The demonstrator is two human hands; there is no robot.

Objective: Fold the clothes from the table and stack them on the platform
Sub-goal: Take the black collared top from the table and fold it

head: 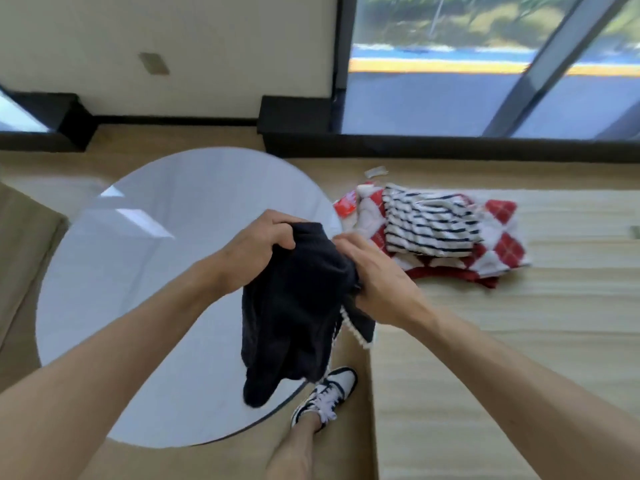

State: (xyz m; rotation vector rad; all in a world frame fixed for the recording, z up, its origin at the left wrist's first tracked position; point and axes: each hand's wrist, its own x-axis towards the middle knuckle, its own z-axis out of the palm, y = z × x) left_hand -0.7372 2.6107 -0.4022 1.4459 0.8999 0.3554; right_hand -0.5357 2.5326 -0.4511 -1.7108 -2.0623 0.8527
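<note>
A dark navy knit garment (298, 317) with white trim hangs bunched in the air over the right edge of the round white table (145, 258). My left hand (256, 247) grips its top left part. My right hand (377, 271) grips its top right part, fingers closed in the cloth. On the light wooden platform (502, 341) to the right lies a folded stack: a navy-and-white striped top (429, 226) on a red-and-white argyle garment (498, 244).
A small red-and-white packet (346, 207) lies by the stack's left edge. My leg and a black-and-white sneaker (329, 393) stand between table and platform. A beige seat (20, 244) is at the left. A window and dark sill run along the back.
</note>
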